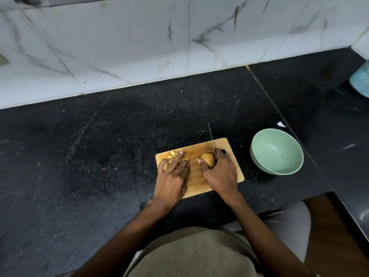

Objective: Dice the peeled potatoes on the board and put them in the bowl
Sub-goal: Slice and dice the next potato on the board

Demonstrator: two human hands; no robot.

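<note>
Seen from the head camera, a small rectangular wooden cutting board (199,182) lies near the black counter's front edge. The left hand (174,172) rests with straight fingers on pale diced potato pieces (173,154) at the board's left end. The right hand (219,172) holds a black-handled knife (212,139) and touches a whole peeled potato (208,159). A pale green bowl (276,151) sits empty beside the board's right edge. Steady the potato before cutting, fingertips tucked back.

No text, label, brand, number or sign can be read anywhere; nothing legible is borne by the board, the bowl, the knife or the worktop.
</note>
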